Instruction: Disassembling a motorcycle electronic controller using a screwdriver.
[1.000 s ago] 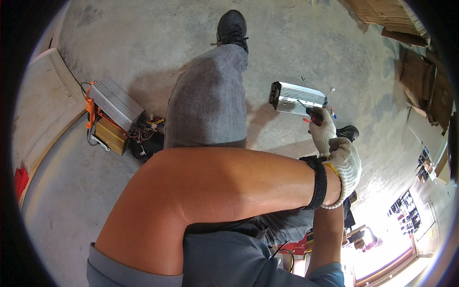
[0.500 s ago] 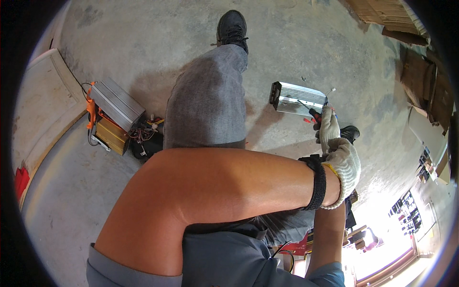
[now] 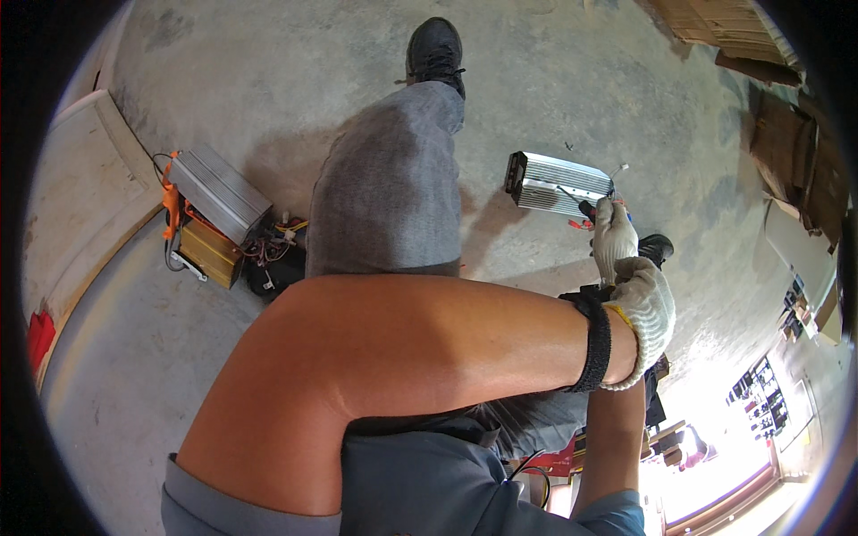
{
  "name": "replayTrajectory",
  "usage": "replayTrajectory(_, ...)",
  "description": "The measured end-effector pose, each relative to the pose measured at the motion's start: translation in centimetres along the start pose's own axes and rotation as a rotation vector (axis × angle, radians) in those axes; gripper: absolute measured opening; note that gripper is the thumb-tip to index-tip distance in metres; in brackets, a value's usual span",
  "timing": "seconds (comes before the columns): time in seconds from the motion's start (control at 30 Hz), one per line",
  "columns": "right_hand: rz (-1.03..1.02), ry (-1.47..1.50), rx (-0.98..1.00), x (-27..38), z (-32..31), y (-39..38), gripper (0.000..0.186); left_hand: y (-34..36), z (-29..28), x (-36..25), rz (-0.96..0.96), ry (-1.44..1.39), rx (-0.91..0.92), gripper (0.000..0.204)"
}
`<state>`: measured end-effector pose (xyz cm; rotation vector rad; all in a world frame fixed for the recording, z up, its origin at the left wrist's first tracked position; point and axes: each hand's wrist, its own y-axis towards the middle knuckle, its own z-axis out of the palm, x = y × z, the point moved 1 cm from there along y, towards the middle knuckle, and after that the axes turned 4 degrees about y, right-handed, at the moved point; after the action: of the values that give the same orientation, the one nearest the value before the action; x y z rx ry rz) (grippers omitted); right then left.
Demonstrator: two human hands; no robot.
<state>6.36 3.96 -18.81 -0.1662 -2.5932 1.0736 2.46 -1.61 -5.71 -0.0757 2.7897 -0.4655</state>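
Observation:
White knitted gloves cover both my hands. My right hand (image 3: 615,239) is closed round a screwdriver (image 3: 586,210) with a dark handle. Its thin shaft points up and left across the silver finned metal box (image 3: 560,183) on the floor. Most of the handle is hidden by the glove. My left arm crosses over the right forearm, with a black strap (image 3: 592,344) near the wrist. My left hand (image 3: 649,306) is closed at the cuff of the right glove; its fingertips are partly hidden.
At left, another silver finned box (image 3: 221,196) rests on a gold box (image 3: 209,253), beside tangled wires (image 3: 268,246) and an orange part (image 3: 170,210). A pale board (image 3: 85,205) lies farther left. Cardboard (image 3: 791,147) stands at the right. My shoe (image 3: 435,52) is ahead.
My right hand has turned slightly, and its fingers now cover more of the screwdriver's handle. My left hand stays at the right glove's cuff. The silver box has not visibly moved.

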Motion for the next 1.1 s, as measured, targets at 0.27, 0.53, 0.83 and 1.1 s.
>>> replayTrajectory(0.27,-0.036,0.162,-0.18,-3.8,-0.1,0.2,0.037,-0.9,-0.2,-1.9,-0.098,0.144,0.078,0.012)
replayTrajectory(0.53,0.473,1.088,-0.174,-7.5,-0.3,1.5,0.034,0.2,-2.1,0.9,-0.066,0.217,0.092,0.017)
replayTrajectory(0.83,0.346,0.884,0.108,-2.2,6.9,2.8,0.021,-0.4,-0.2,0.0,-0.147,0.456,0.075,0.018)
replayTrajectory(1.1,0.212,0.268,-0.137,-5.7,9.9,7.6,0.035,1.8,-9.1,4.2,0.437,-0.077,0.141,0.023)
